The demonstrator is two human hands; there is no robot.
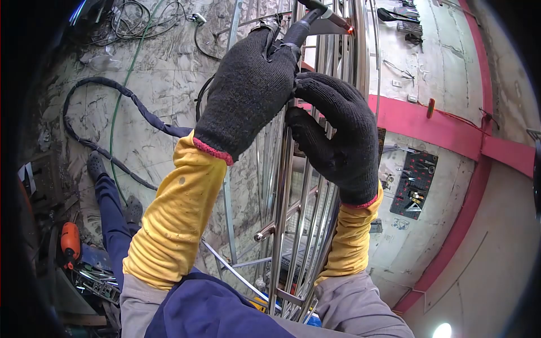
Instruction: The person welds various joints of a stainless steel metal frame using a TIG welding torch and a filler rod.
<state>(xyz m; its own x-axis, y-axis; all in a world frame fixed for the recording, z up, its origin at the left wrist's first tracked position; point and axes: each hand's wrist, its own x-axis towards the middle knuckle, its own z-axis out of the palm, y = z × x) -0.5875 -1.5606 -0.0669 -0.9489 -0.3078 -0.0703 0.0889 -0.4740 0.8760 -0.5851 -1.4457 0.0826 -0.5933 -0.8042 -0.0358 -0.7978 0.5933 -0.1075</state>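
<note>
My left hand (248,93), in a black knit glove, is wrapped around the handle of a welding torch (305,27). The torch's tip glows orange against the upper part of a stainless steel tube frame (282,197). A dark sheathed cable (147,114) runs out behind my left wrist. Close beside the left hand is my right hand (344,129), gloved the same way, with bent fingers and the thumb apart from them. Its fingertips reach the left glove and the edge of a tube; I see nothing held in it. Yellow sleeves cover both forearms.
Long steel tubes run from my lap upward. At left are a green hose (116,112), coiled cables (132,25), an orange power tool (70,243) and another person's leg (109,205). A pegboard with tools (414,183) and a pink band (428,127) mark the wall at right.
</note>
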